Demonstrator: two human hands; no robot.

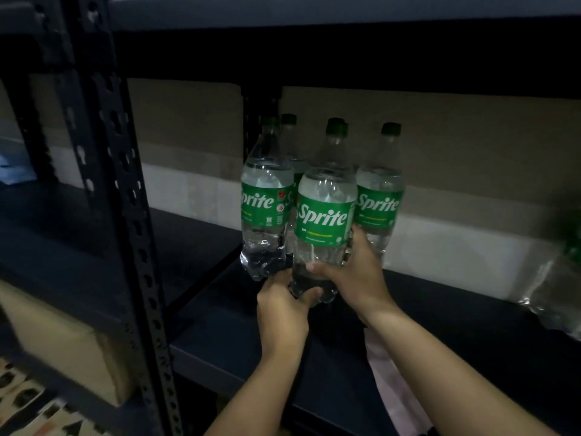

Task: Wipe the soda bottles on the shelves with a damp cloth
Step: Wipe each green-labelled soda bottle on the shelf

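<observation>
Presently my left hand [281,313] & right hand [355,275] grip the front clear plastic green-labelled Sprite bottle [323,228], fingers curled round its base. Pale pink cloth [393,385] lies on dark metal shelf [226,350].

The scene is dim, with the dark shelf [239,347] and the upright post [125,196] nearly black. The most light falls on the middle, where the green labels of the bottles [325,215] read sharp and small highlights glint on the clear plastic. The space under the upper shelf is deep shadow. Towards the edges the view bends and smears: the bottle at the right edge [559,278] and the boxes at lower left [63,341] are blurred
</observation>
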